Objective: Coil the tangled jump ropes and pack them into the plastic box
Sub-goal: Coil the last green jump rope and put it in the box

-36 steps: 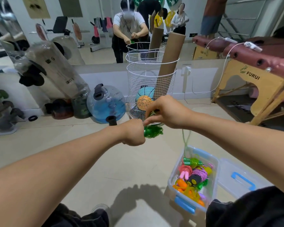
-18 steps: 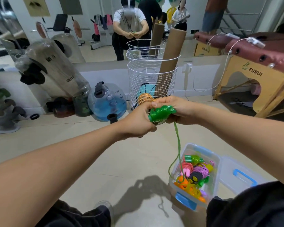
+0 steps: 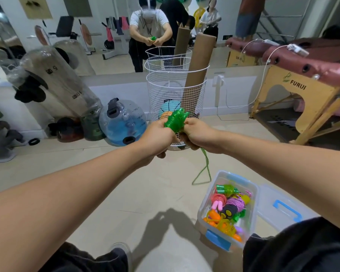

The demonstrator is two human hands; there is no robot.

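above the floor at chest height, the left hand (image 3: 157, 138) and right hand (image 3: 199, 134) both curl their fingers round a coiled green jump rope (image 3: 176, 120), its loose tail hanging toward the open plastic box (image 3: 252, 205) of coiled ropes, down on the right.

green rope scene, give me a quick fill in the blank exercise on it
1. Both hands, left hand and right hand, grip a coiled rope coloured ____.
2. A loose tail hangs below the ____ hand.
3. The plastic box on the floor is ____, its lid lying beside it.

Missing words: green; right; open
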